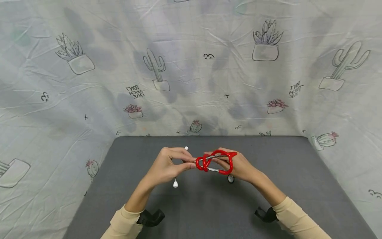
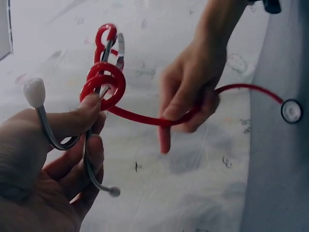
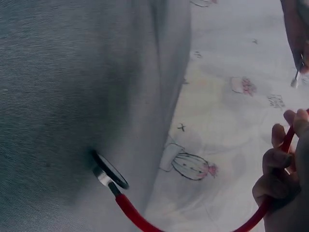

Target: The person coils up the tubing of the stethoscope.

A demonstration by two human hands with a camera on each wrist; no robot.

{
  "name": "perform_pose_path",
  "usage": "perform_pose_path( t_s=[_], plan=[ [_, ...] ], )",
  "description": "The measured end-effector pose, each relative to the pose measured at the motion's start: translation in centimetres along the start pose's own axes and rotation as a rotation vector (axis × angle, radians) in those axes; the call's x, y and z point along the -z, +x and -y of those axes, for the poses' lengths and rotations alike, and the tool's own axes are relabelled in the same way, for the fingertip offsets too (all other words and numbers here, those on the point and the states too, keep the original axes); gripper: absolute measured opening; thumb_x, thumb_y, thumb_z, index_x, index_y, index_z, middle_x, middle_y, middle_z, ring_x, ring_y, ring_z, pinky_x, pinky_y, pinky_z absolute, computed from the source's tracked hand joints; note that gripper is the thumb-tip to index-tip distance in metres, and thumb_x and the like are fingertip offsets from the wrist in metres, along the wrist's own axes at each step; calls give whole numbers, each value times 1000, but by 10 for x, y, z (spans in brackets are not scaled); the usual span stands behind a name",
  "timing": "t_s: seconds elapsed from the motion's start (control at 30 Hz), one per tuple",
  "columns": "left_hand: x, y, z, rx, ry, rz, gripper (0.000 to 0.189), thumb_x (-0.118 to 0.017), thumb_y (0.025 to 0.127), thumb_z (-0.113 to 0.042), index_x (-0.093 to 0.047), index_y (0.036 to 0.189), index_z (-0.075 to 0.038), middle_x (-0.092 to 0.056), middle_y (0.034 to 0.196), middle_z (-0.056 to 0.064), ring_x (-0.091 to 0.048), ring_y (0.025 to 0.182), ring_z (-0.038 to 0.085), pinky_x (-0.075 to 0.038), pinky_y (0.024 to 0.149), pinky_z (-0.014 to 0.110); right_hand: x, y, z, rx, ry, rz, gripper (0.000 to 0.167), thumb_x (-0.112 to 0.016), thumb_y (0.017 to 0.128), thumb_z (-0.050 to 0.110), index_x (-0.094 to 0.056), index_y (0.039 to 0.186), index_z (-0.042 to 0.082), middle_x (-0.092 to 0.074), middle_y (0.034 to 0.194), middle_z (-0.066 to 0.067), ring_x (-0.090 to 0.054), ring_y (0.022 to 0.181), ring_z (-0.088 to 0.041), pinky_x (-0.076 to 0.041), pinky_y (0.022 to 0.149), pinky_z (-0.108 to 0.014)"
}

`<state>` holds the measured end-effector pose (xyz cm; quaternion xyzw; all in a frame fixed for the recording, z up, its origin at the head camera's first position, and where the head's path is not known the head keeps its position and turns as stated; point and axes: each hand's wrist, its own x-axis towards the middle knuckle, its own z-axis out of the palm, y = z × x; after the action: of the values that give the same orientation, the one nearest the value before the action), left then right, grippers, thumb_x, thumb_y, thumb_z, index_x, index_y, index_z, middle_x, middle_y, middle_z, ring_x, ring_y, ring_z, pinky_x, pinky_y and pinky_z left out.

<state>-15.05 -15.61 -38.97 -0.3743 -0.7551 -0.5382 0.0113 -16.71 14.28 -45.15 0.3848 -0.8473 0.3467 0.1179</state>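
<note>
Above the table I hold a stethoscope with red tubing and metal ear tubes. My left hand pinches the ear tubes between thumb and fingers, right beside the coils. One white ear tip hangs below that hand, another shows above it. Several loops of red tubing are wound around the metal tubes in the left wrist view. My right hand grips the loose length of tubing, fingers curled round it. From there the tube runs on to the round chest piece, which dangles free.
A grey table lies under both hands. Behind and at the sides hangs a pale cloth printed with cacti and potted plants. Black straps sit at both wrists, below cream sleeves.
</note>
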Motion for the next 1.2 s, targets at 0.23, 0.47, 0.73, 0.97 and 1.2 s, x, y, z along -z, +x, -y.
perform_pose_path(
  t_s=[0.23, 0.47, 0.73, 0.97, 1.2],
  plan=[
    [10, 9, 18, 70, 67, -107, 13, -89, 88, -7, -89, 101, -8, -83, 97, 7, -72, 85, 11, -62, 73, 31, -12, -4, 2, -1, -232, 33, 37, -78, 100, 15, -77, 136, 12, -79, 100, -2, -60, 66, -8, -48, 59, -19],
    [28, 20, 40, 97, 199, -189, 14, -91, 88, -10, -89, 102, -10, -82, 93, 4, -68, 78, 10, -56, 67, 26, -20, -1, 7, 69, -380, 47, 41, -82, 98, 21, -75, 138, 16, -62, 78, 8, -33, 56, 4, -26, 50, -9],
    [39, 28, 59, 90, 324, -127, 12, -89, 89, -6, -89, 101, -8, -80, 92, 2, -66, 74, 8, -51, 60, 23, -22, 6, 25, 204, -558, -1, 22, -72, 107, 32, -78, 121, 16, -56, 76, 9, -28, 54, 4, -17, 49, -8],
    [35, 26, 61, 93, 388, -59, 12, -88, 88, -3, -88, 100, -4, -80, 92, 4, -66, 74, 7, -50, 58, 21, -5, 5, 46, 293, -652, -41, 32, -96, 82, 21, -78, 108, 14, -59, 77, 8, -44, 54, 1, -29, 47, -10],
    [29, 24, 59, 112, 509, 21, 12, -88, 89, -7, -89, 101, -6, -80, 92, 2, -59, 68, 4, -43, 55, 19, 14, 1, 62, 251, -661, -19, 28, -97, 79, 17, -77, 98, 15, -55, 71, 9, -32, 53, 4, -17, 49, -9]
  ],
)
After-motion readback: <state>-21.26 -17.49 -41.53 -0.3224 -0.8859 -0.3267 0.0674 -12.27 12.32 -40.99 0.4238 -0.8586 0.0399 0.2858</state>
